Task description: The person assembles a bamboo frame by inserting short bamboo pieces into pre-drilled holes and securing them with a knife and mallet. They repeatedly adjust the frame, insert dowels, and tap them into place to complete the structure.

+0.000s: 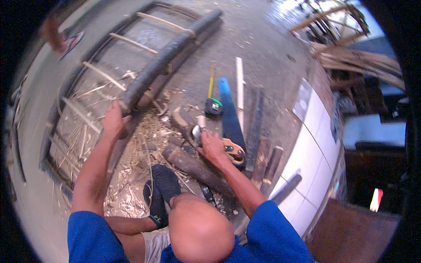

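My left hand [115,119] is closed around the near dark pole [153,65] of a ladder-like wooden frame, which has pale thin rungs [105,75]. My right hand [212,145] is down among the tools, its fingers curled at a silvery metal piece [197,133] whose kind is blurred. Right beside that hand lies a handsaw [231,116] with a blue blade and an orange-and-black handle. Beyond it is a black-and-green tape measure [214,106] with its yellow tape pulled out. A thick brown log [197,171] lies just nearer to me.
Wood shavings [131,193] cover the floor around my feet. A pale wood strip [240,83] and a dark pole [256,118] lie right of the tools. White tiles [302,149] edge the right side. Another person's foot [68,44] is at the far left.
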Available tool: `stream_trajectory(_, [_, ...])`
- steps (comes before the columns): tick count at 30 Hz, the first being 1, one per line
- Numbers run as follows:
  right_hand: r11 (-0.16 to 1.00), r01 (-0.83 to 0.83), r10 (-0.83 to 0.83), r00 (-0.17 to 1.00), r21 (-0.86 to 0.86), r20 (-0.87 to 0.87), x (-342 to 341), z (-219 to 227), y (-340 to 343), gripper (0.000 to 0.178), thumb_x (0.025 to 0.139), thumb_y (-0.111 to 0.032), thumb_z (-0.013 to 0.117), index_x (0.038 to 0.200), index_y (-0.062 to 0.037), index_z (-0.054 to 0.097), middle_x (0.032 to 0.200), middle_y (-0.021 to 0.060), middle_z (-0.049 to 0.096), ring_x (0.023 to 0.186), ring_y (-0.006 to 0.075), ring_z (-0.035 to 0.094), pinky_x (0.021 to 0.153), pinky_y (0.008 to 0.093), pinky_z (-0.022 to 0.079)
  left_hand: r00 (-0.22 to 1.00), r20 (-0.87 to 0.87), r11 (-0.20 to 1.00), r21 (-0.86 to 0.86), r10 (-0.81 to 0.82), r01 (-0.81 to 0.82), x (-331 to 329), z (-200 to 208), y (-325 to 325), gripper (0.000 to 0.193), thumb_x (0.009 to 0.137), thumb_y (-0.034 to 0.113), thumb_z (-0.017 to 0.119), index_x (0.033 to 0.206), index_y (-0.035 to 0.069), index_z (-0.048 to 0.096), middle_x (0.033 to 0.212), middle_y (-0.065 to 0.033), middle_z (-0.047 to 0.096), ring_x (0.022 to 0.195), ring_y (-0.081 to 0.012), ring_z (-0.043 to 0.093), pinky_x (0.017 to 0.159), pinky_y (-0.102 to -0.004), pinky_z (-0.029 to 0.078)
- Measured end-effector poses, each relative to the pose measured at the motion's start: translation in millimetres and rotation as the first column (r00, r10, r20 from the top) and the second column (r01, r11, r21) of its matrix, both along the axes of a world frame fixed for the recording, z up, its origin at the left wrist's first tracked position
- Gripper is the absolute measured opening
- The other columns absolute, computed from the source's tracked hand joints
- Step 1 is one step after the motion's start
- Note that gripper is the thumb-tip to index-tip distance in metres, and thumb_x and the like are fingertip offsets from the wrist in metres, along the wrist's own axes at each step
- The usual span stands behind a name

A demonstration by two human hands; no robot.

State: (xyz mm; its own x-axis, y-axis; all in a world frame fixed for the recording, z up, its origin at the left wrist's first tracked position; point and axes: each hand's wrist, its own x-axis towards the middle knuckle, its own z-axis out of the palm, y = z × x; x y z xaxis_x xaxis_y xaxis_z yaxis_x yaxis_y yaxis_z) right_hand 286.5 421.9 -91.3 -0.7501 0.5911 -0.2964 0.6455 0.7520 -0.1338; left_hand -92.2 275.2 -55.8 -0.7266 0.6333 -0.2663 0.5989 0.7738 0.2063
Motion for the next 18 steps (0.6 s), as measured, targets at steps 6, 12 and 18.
stream_trajectory(6, [0.998, 0.051, -0.05, 0.998, 0.039, -0.038, 1.0, 3.1, -9.7, 0.058, 0.081, -0.042, 0.083, 0.116, -0.0051, 0.055, 0.116, 0.0125, 0.065, 0.108, 0.0385, 0.06, 0.083, 0.0499, 0.057, 0.993, -0.013, 0.988, 0.098, -0.12, 0.12, -17.0, -18.9, -8.9, 0.09, 0.078, 0.019, 0.088, 0.149, 0.005, 0.034, 0.135, -0.0271, 0.056, 0.117, -0.0479, 0.063, 0.093, -0.0551, 0.054])
stream_trajectory(12, [0.976, 0.211, -0.21, 0.978, 0.057, -0.023, 1.0, 6.4, -7.9, 0.056, 0.083, -0.044, 0.081, 0.115, -0.0062, 0.056, 0.116, 0.0126, 0.064, 0.11, 0.0377, 0.06, 0.084, 0.051, 0.057, 0.991, -0.011, 0.986, 0.096, -0.135, 0.135, -18.2, -22.9, -9.1, 0.095, 0.077, 0.022, 0.089, 0.15, 0.006, 0.031, 0.132, -0.0265, 0.056, 0.117, -0.0479, 0.063, 0.093, -0.0567, 0.055])
stream_trajectory(18, [0.966, 0.258, -0.258, 0.966, -0.006, -0.006, 14.5, -8.2, 0.4, 0.058, 0.083, -0.044, 0.08, 0.116, -0.0035, 0.055, 0.118, 0.0172, 0.063, 0.111, 0.0409, 0.058, 0.089, 0.0538, 0.053, 0.995, 0.028, 0.993, 0.066, -0.101, 0.099, -10.1, -4.9, -7.7, 0.082, 0.079, 0.023, 0.087, 0.141, 0.006, 0.037, 0.129, -0.025, 0.058, 0.115, -0.0471, 0.064, 0.093, -0.0563, 0.055])
